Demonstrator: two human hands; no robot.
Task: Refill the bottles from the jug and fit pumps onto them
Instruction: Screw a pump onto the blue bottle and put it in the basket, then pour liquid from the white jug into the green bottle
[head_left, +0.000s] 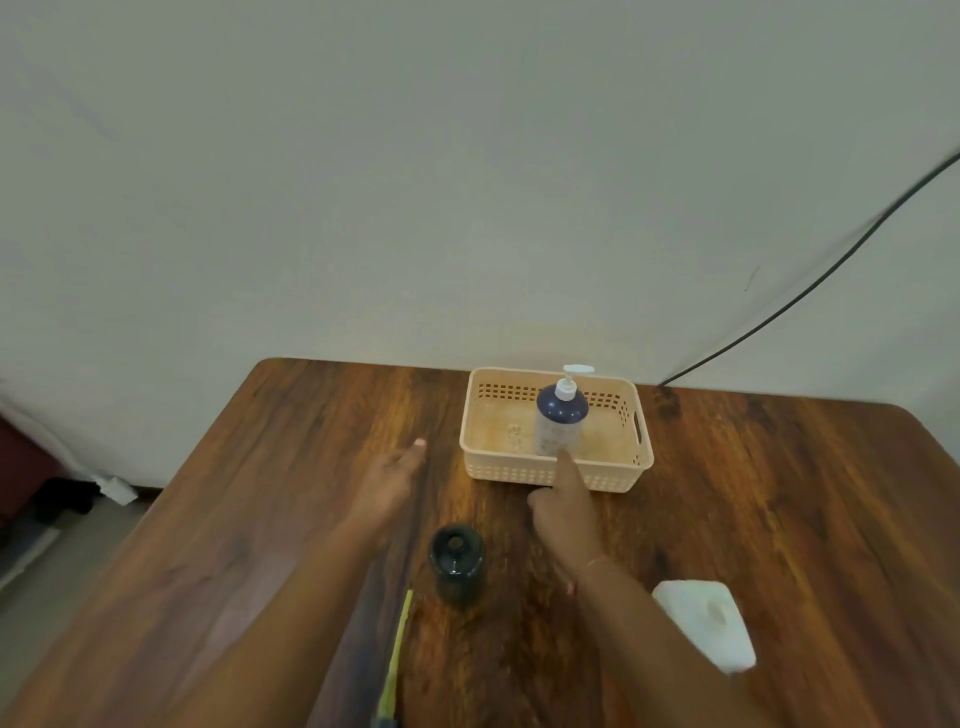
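A dark blue bottle (560, 422) with a white pump on top stands upright inside a beige slotted basket (639, 457) at the back of the wooden table. A second dark bottle (456, 564) with no pump stands open-topped nearer to me, between my forearms. The white jug (706, 623) sits at the lower right, partly hidden by my right arm. My left hand (392, 480) lies flat over the table, fingers out, holding nothing. My right hand (563, 506) reaches toward the basket's front wall, a finger pointing at the pumped bottle, empty.
A thin yellow stick-like object (397, 654) lies on the table (779, 519) near my left forearm. A black cable (810, 291) runs down the wall to the table's back edge. The floor drops off past the table's left edge.
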